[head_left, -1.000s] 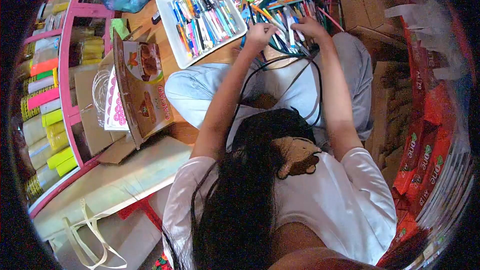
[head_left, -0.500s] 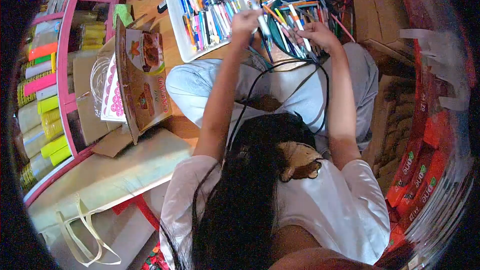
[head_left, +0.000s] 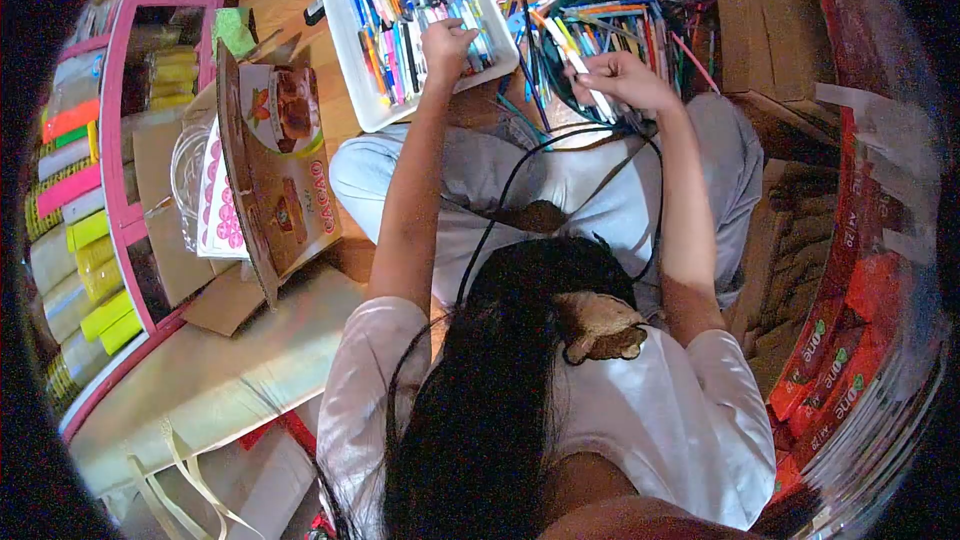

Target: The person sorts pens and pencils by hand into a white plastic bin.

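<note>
The left hand (head_left: 447, 41) rests loosely on pens in the white tray (head_left: 345, 60); the right hand (head_left: 620, 75) grips 1 pen (head_left: 590, 80).

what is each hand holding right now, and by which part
The right hand pinches a white pen near its middle, over the green basket. The left hand rests on pens in the white tray; a grip cannot be told.

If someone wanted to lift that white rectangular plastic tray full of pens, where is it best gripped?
Probably by the rim of the white rectangular plastic tray, at its two short ends, coming down from above. The inside is packed with loose pens, so only the raised edge offers bare grip. The left hand rests over the near right side, so the far and left edges look more open.
</note>
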The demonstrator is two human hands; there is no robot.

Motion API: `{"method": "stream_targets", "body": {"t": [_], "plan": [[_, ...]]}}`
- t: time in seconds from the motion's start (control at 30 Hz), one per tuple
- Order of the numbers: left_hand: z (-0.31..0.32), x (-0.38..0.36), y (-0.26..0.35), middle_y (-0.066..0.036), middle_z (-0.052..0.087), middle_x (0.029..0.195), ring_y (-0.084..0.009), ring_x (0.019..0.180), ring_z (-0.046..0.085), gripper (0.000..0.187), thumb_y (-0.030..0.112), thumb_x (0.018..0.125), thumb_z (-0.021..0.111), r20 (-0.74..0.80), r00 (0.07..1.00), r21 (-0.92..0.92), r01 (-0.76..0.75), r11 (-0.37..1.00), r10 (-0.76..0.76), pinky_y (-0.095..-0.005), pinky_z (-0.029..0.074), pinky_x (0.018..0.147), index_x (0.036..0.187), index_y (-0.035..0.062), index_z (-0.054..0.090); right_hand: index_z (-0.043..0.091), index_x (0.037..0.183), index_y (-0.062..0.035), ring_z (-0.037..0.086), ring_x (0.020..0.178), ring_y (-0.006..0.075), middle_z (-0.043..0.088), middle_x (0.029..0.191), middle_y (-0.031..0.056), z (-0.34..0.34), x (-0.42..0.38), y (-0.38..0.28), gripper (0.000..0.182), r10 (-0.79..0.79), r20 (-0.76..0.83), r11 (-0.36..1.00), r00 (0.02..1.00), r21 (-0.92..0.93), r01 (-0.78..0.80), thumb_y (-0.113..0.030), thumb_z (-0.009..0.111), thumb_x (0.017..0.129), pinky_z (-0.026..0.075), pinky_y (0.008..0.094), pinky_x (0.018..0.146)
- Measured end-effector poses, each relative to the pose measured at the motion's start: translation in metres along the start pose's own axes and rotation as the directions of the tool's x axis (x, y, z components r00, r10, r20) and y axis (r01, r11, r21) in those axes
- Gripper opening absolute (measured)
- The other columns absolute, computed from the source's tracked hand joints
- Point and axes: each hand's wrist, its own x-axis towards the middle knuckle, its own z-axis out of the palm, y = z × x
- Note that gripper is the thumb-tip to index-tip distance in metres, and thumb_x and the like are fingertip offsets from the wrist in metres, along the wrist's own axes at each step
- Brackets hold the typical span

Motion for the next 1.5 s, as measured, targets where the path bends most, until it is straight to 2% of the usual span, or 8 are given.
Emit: {"method": "stream_targets", "body": {"t": [0.17, 0.3, 0.43, 0.7, 0.93, 1.07, 1.4, 1.5], "plan": [[0.000, -0.021, 0.026, -0.009, 0.064, 0.068, -0.0181, 0.064, 0.060, 0.034, 0.026, 0.072, 0.067, 0.052, 0.999, -0.316, 0.015, 0.949, 0.001, -0.0294, 0.047, 0.063, 0.091, -0.0022, 0.064, 0.054, 0.105, -0.0003, 0.061, 0.062, 0.0112, 0.063, 0.074, 0.0062, 0.034, 0.022, 0.004, 0.031, -0.035, -0.116, 0.974, 0.993, 0.217, 0.060, -0.024, 0.058, 0.084, 0.046, 0.0213, 0.052], [-0.015, -0.066, 0.066, -0.005, 0.061, 0.064, -0.0117, 0.061, 0.056, 0.028, 0.025, 0.081, 0.060, 0.371, 0.913, -0.389, -0.011, 0.921, 0.168, -0.0247, 0.045, 0.059, 0.084, -0.0025, 0.064, 0.061, 0.095, -0.0050, 0.048, 0.045, 0.0074, 0.062, 0.061, 0.0066, 0.053, 0.044, 0.025, 0.028, -0.118, -0.172, 0.992, 0.978, -0.075, 0.106, -0.029, 0.061, 0.081, 0.033, 0.0229, 0.042], [-0.005, -0.042, 0.033, -0.005, 0.061, 0.064, -0.0110, 0.055, 0.054, 0.031, 0.028, 0.082, 0.058, 0.143, 0.978, -0.506, -0.057, 0.860, 0.149, -0.0250, 0.044, 0.053, 0.078, -0.0021, 0.064, 0.060, 0.097, -0.0034, 0.054, 0.049, 0.0097, 0.063, 0.066, 0.0066, 0.062, 0.051, 0.033, 0.030, -0.070, -0.206, 0.997, 0.976, -0.045, 0.063, -0.030, 0.059, 0.082, 0.043, 0.0229, 0.047], [0.000, 0.024, 0.007, -0.016, 0.061, 0.065, -0.0262, 0.060, 0.061, 0.039, 0.028, 0.063, 0.075, -0.056, 0.996, 0.100, -0.066, 0.993, 0.072, -0.0338, 0.047, 0.058, 0.082, -0.0033, 0.062, 0.058, 0.098, -0.0013, 0.058, 0.057, 0.0100, 0.062, 0.073, 0.0058, 0.039, 0.047, 0.035, 0.029, -0.009, -0.311, 0.951, 0.950, 0.291, 0.104, -0.028, 0.054, 0.086, 0.047, 0.0218, 0.051], [0.006, 0.019, 0.011, -0.017, 0.061, 0.070, -0.0322, 0.068, 0.060, 0.035, 0.026, 0.065, 0.073, -0.132, 0.981, 0.113, -0.125, 0.986, 0.139, -0.0379, 0.046, 0.063, 0.079, -0.0017, 0.059, 0.060, 0.092, -0.0012, 0.060, 0.060, 0.0180, 0.061, 0.070, 0.0097, 0.016, 0.033, 0.029, 0.027, -0.133, -0.571, 0.987, 0.810, -0.154, 0.054, -0.026, 0.058, 0.081, 0.047, 0.0284, 0.054], [0.009, 0.011, 0.029, -0.014, 0.059, 0.074, -0.0305, 0.073, 0.057, 0.026, 0.025, 0.071, 0.067, -0.067, 0.951, 0.019, -0.302, 0.953, 0.302, -0.0355, 0.044, 0.066, 0.081, 0.0018, 0.060, 0.060, 0.086, -0.0014, 0.061, 0.074, 0.0303, 0.061, 0.081, 0.0173, 0.024, 0.028, 0.026, 0.026, -0.225, -0.637, 0.727, 0.738, -0.614, -0.308, -0.025, 0.063, 0.076, 0.049, 0.0387, 0.065], [0.036, -0.006, 0.065, -0.016, 0.059, 0.088, -0.0272, 0.080, 0.058, 0.019, 0.020, 0.075, 0.063, -0.148, 0.723, 0.053, -0.675, 0.736, 0.674, -0.0327, 0.046, 0.070, 0.084, 0.0039, 0.062, 0.063, 0.074, -0.0042, 0.060, 0.072, 0.0315, 0.061, 0.078, 0.0156, 0.022, 0.026, 0.029, 0.020, -0.244, -0.594, 0.721, 0.766, -0.640, -0.266, -0.024, 0.066, 0.070, 0.048, 0.0400, 0.067], [0.025, -0.034, 0.083, -0.014, 0.061, 0.082, -0.0231, 0.076, 0.061, 0.022, 0.022, 0.076, 0.064, -0.083, 0.961, -0.257, -0.277, 0.926, 0.265, -0.0299, 0.047, 0.068, 0.083, 0.0020, 0.061, 0.063, 0.072, -0.0035, 0.061, 0.066, 0.0289, 0.062, 0.072, 0.0145, 0.019, 0.022, 0.024, 0.020, -0.277, -0.640, 0.864, 0.717, -0.492, -0.106, -0.023, 0.066, 0.069, 0.047, 0.0374, 0.064]]}}
